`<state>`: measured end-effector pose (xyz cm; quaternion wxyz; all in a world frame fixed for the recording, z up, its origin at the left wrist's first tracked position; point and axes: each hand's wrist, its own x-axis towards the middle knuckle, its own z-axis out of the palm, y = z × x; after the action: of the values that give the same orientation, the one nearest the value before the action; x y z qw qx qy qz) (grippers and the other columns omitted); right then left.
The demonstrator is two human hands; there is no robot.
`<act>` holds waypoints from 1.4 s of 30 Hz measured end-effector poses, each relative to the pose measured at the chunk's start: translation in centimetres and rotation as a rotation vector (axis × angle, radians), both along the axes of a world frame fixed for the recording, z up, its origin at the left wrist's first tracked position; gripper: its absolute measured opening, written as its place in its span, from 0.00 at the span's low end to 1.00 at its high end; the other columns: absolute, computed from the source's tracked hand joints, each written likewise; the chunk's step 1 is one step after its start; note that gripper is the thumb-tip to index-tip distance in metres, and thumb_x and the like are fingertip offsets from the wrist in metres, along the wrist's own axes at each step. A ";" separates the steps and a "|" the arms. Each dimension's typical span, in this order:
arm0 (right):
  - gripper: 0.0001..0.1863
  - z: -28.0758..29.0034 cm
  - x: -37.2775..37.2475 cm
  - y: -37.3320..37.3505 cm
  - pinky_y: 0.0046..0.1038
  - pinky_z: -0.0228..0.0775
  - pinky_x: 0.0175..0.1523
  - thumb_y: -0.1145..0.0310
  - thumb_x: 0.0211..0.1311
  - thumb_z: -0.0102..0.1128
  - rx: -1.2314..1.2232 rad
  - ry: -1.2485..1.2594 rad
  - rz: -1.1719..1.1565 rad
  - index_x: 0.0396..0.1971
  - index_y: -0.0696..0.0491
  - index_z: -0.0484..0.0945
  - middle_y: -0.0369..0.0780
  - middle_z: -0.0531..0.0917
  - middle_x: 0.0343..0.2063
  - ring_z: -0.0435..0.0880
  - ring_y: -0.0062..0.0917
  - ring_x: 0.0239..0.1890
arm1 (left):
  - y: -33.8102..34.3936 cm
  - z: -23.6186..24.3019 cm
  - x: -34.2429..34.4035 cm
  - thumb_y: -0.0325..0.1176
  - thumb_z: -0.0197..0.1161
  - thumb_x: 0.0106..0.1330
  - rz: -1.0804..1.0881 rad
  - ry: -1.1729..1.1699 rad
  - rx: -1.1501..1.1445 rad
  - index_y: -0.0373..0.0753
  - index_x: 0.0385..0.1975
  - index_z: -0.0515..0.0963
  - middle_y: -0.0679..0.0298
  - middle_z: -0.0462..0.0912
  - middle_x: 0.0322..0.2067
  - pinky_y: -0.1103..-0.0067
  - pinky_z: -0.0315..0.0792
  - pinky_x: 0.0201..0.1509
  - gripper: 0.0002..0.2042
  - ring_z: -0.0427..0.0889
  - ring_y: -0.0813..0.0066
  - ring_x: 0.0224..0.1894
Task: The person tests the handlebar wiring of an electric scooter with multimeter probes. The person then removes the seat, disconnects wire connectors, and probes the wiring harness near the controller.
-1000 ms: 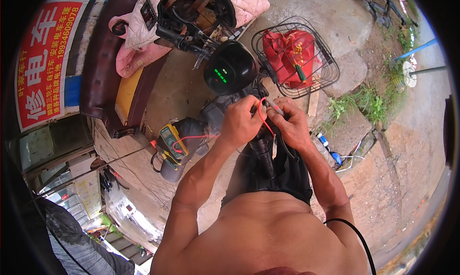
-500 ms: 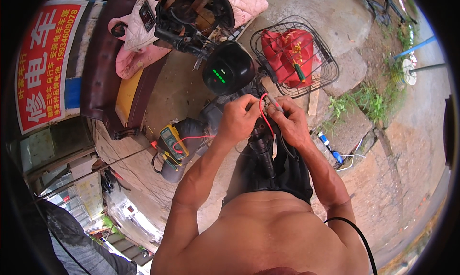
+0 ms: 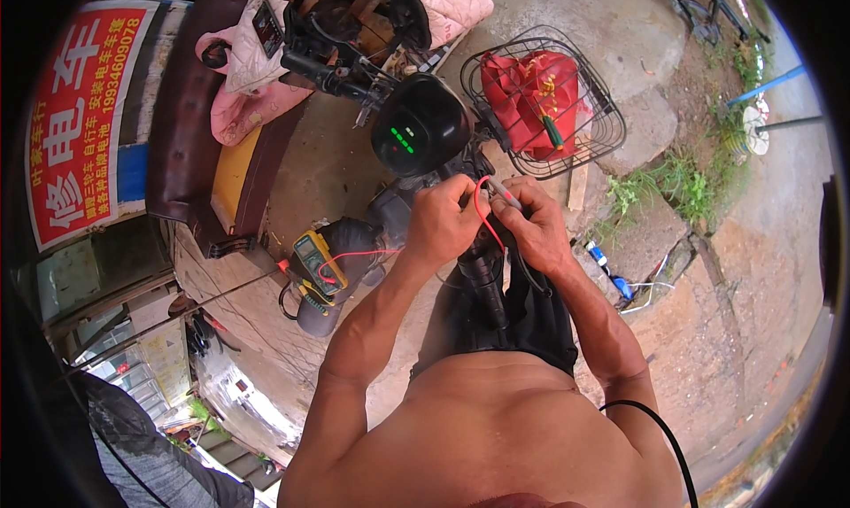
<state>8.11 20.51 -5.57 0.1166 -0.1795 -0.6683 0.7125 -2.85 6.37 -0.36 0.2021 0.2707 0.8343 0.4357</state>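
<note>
Just nearer the person than the black display housing (image 3: 421, 125), the two hands met, seemingly so that fine work could be done with the fingertips in close. The right hand (image 3: 534, 223) had its grip closed around a probe (image 3: 506, 193), held like a pen, probably for control of its end. The left hand (image 3: 445, 217) faced it with bent fingers, its grip hidden, so I could not tell whether it had closed on anything. The multimeter (image 3: 316, 263), left of the display housing and nearer the person, lay face up on a dark surface (image 3: 356, 236), likely to keep its screen readable. The probe was slim and grey with a touch of red; a bright red wire (image 3: 479, 202) looped beside it. Its tip was too small to make out.
</note>
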 end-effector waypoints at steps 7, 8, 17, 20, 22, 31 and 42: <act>0.10 -0.2 0.1 0.2 0.29 0.71 0.53 0.69 0.65 0.67 -0.043 0.001 0.013 0.33 0.62 0.82 0.41 0.82 0.40 0.80 0.28 0.45 | -0.4 0.2 -0.7 0.40 0.64 0.74 0.000 -0.182 -0.012 0.32 0.31 0.80 0.67 0.75 0.17 0.78 0.66 0.26 0.16 0.69 0.88 0.24; 0.10 -0.1 0.1 0.2 0.29 0.71 0.53 0.69 0.65 0.66 -0.056 -0.003 0.011 0.33 0.62 0.82 0.41 0.82 0.40 0.80 0.29 0.45 | -0.2 0.3 -0.6 0.40 0.64 0.74 -0.001 -0.182 -0.014 0.32 0.31 0.80 0.67 0.75 0.17 0.78 0.66 0.26 0.16 0.69 0.88 0.24; 0.07 -0.2 0.1 0.3 0.30 0.71 0.53 0.72 0.63 0.65 -0.047 0.025 0.023 0.33 0.61 0.82 0.42 0.82 0.39 0.79 0.30 0.45 | -0.2 0.5 -0.8 0.39 0.66 0.73 -0.070 -0.197 -0.106 0.33 0.33 0.79 0.70 0.76 0.22 0.79 0.68 0.29 0.14 0.70 0.86 0.27; 0.06 -0.2 0.1 0.0 0.30 0.71 0.53 0.73 0.63 0.65 -0.008 0.043 0.012 0.33 0.61 0.82 0.42 0.82 0.40 0.79 0.30 0.45 | -0.2 0.6 -0.3 0.35 0.67 0.72 -0.012 -0.183 0.040 0.32 0.31 0.78 0.62 0.77 0.18 0.75 0.65 0.24 0.12 0.68 0.83 0.22; 0.05 -0.2 0.1 -0.1 0.30 0.71 0.53 0.74 0.62 0.64 0.000 0.052 0.010 0.34 0.61 0.82 0.42 0.82 0.40 0.79 0.30 0.45 | -0.1 1.0 0.0 0.33 0.67 0.71 0.039 -0.195 0.028 0.31 0.31 0.78 0.66 0.78 0.19 0.78 0.66 0.26 0.11 0.69 0.85 0.24; 0.06 -1.3 0.9 -0.6 0.22 0.68 0.42 0.72 0.73 0.61 -0.439 0.030 -0.084 0.44 0.56 0.82 0.33 0.79 0.33 0.76 0.18 0.35 | 0.5 0.0 -0.7 0.32 0.66 0.68 0.264 -0.433 0.047 0.35 0.32 0.82 0.70 0.81 0.21 0.84 0.63 0.20 0.07 0.69 0.91 0.17; 0.10 -1.8 0.5 -1.1 0.17 0.53 0.24 0.61 0.78 0.58 -0.783 -0.178 -0.265 0.47 0.51 0.81 0.32 0.81 0.29 0.66 0.10 0.21 | 0.6 0.5 -0.3 0.33 0.66 0.71 0.228 -0.269 0.072 0.33 0.34 0.83 0.69 0.84 0.25 0.84 0.69 0.31 0.09 0.74 0.89 0.26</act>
<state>8.63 19.39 -7.34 0.0721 -0.3554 -0.3259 0.8731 -3.16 6.96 0.13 0.2515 0.1207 0.8087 0.5178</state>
